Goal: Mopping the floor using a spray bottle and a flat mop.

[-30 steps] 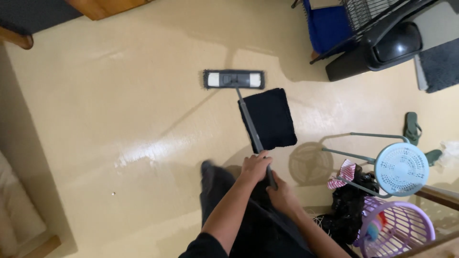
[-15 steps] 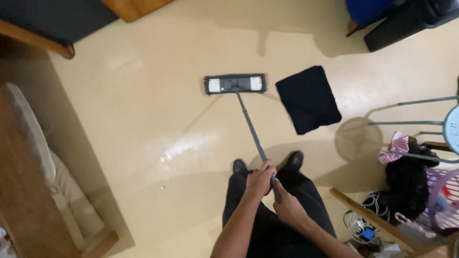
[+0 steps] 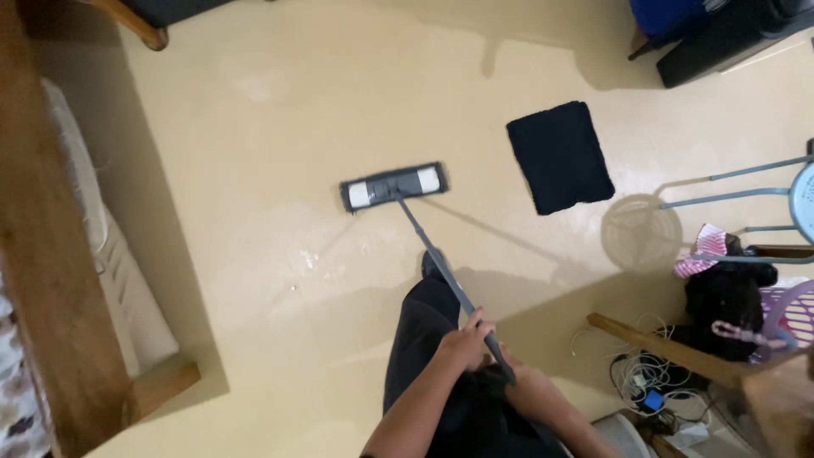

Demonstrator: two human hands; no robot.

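Observation:
A flat mop with a grey rectangular head [image 3: 394, 187] rests on the cream floor, and its thin grey pole [image 3: 441, 263] slants down toward me. My left hand [image 3: 468, 339] is wrapped around the pole higher up. My right hand [image 3: 519, 376] grips the pole just below it, close to my body. My dark trouser leg and one foot [image 3: 431, 265] show under the pole. A wet sheen marks the floor left of the mop head.
A small black mat [image 3: 560, 157] lies right of the mop. A wooden bed frame [image 3: 51, 280] runs along the left. A fan stand [image 3: 721, 182], dark clothes, a purple basket [image 3: 793, 309] and tangled cables [image 3: 640, 373] crowd the right.
The mop head has slid left and nearer to me, away from the black mat. My view has shifted left, showing more of the bed frame.

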